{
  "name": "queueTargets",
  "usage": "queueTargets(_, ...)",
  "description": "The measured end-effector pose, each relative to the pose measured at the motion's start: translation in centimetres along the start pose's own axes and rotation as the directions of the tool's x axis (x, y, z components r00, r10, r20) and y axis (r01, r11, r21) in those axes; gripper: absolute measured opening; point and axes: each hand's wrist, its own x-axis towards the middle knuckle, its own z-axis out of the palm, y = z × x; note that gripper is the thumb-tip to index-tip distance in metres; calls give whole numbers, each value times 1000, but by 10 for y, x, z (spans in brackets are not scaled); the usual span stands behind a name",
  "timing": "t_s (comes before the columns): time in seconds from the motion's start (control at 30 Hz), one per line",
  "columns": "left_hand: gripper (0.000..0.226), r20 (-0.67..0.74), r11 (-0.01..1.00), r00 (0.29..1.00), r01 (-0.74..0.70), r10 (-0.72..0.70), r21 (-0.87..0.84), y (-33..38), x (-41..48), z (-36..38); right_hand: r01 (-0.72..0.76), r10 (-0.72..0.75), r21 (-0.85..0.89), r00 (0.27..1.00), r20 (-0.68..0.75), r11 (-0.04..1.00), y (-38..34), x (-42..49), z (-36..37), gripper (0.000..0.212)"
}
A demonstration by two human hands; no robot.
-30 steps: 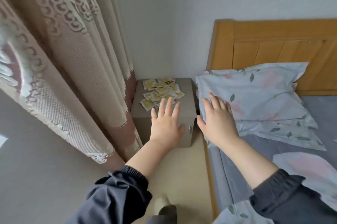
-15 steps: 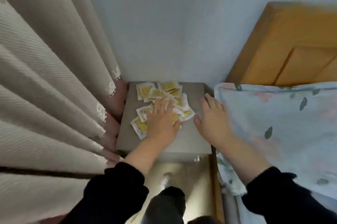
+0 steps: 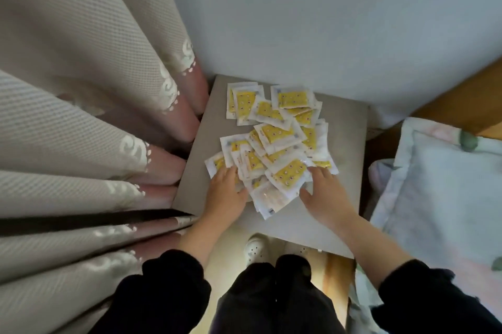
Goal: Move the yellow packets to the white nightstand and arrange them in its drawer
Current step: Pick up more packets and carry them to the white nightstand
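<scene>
A loose heap of yellow packets (image 3: pixel 274 143) in clear wrappers lies on top of the white nightstand (image 3: pixel 346 149), seen from straight above. My left hand (image 3: pixel 225 197) rests at the heap's near-left edge, its fingertips tucked in among the packets. At the near-right edge my right hand (image 3: pixel 324 197) has its fingers laid on the packets and its thumb spread toward the left. The two hands flank the near part of the heap. The nightstand's drawer front is hidden from this angle.
A beige patterned curtain (image 3: pixel 95 130) hangs against the nightstand's left side. To the right are a floral pillow (image 3: pixel 440 184) and a wooden headboard (image 3: pixel 467 94). The wall stands right behind. My legs and white shoes (image 3: pixel 256 249) are below the front edge.
I have leaned in over the nightstand. My right hand came off the pillow's edge onto the heap. My left hand slid to the near-left edge, and some packets shifted toward me.
</scene>
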Motion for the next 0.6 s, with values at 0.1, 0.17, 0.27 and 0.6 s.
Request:
queueTargets(0.1, 35, -78, 968, 994, 53, -74, -246, -14, 9, 14, -240, 183, 346, 965, 189, 907, 3, 22, 20, 47)
queueTargets(0.17, 37, -106, 970, 994, 6, -33, -242, -14, 14, 24, -488, 333, 569, 872, 359, 662, 6, 36, 30, 29)
queueTargets(0.27, 51, -68, 982, 980, -187, 189, 24, -4, 27, 38, -678, 435, 685, 719, 543, 267, 12, 52, 37, 19)
queueTargets(0.6, 60, 228, 840, 936, -344, 269, 420, 1, 54, 63, -658, 477, 746, 692, 542, 106, 6, 75, 28, 31)
